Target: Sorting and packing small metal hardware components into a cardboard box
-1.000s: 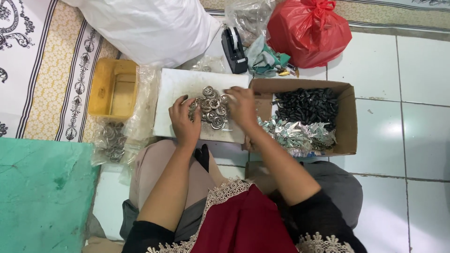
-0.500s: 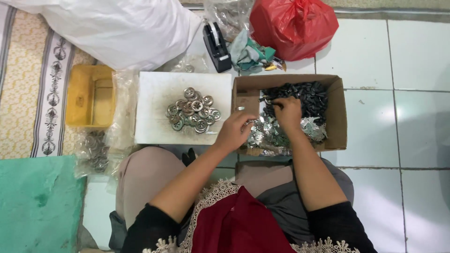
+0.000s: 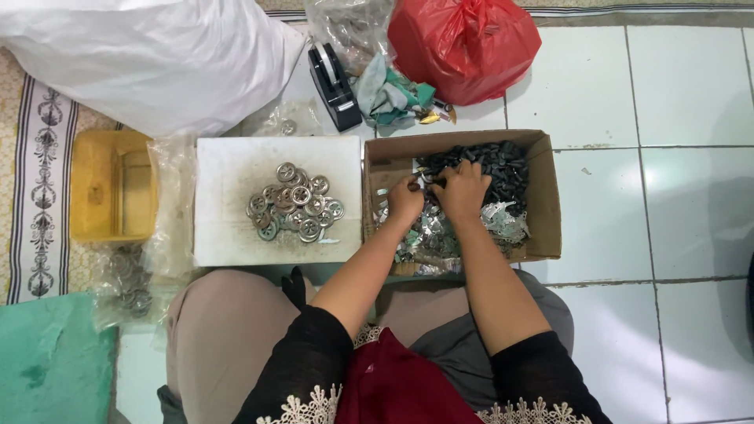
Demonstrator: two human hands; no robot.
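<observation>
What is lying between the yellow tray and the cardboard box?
In the head view, a white board carrying a pile of round metal rings, plus clear plastic bags beside the yellow tray.

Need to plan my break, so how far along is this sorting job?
Done: a pile of round metal discs lies on the white board. In hand: both hands, left and right, dig in the cardboard box. Left: many black and silver parts fill the box.

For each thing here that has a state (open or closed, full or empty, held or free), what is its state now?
Cardboard box: open, partly filled with dark and silver small parts.
White board: flat, with a heap of metal rings.
Yellow tray: looks empty.
Red bag: tied shut.
White sack: bulging, its opening not in view.
Left hand: inside the box, on the parts.
Right hand: inside the box, on the parts.
</observation>
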